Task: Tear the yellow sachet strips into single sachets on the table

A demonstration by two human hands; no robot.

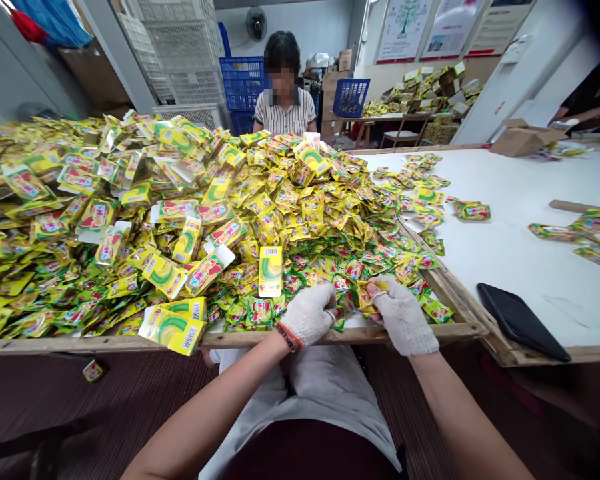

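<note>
1. The right hand point(403, 320), gloved, has its grip closed on a sachet point(366, 294), thumb on top, just above the near wooden rail point(130, 343).
2. The left hand point(307, 315), also gloved, lies just beside it with its fingers curled down. Whether its grip holds anything I cannot tell.
3. The sachet sits between both hands, at the foot of the heap point(180, 200) of yellow-green packs.
4. A phone point(523, 321) lies on the white surface point(510, 253) to the right, well apart.
5. A person point(284, 107) sits across the heap.
</note>
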